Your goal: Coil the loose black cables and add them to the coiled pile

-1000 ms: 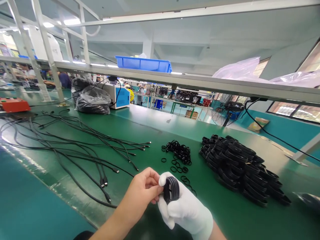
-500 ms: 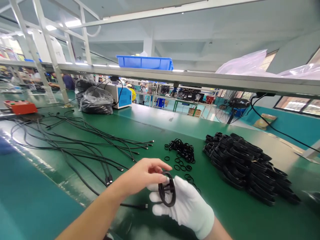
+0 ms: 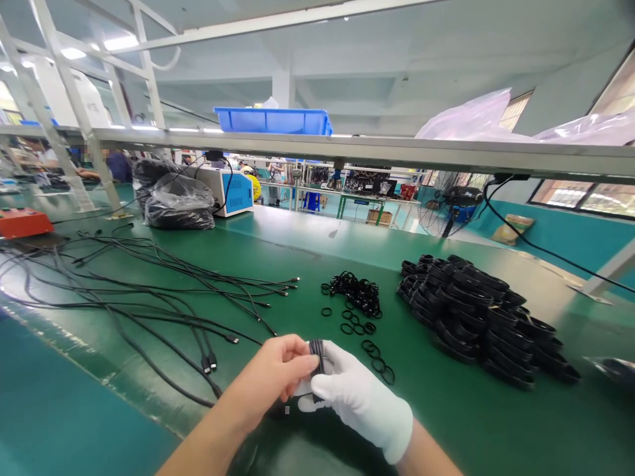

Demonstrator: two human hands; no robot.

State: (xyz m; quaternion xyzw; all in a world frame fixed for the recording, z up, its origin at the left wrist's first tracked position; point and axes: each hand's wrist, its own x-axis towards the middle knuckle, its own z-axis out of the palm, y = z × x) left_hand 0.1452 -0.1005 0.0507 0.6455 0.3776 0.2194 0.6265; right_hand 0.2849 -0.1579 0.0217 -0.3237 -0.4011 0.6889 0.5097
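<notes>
Head view shows the coil turned from face-on half a second ago to edge-on — likely steadier for handling — above the table, its left side pinched by the bare left hand, its right gripped by the gloved right hand, previously spread, now curled around it.

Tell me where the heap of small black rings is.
In the head view, the heap lies on the green table just right of centre, beyond the gloved right hand and left of the pile of coiled cables.
</notes>
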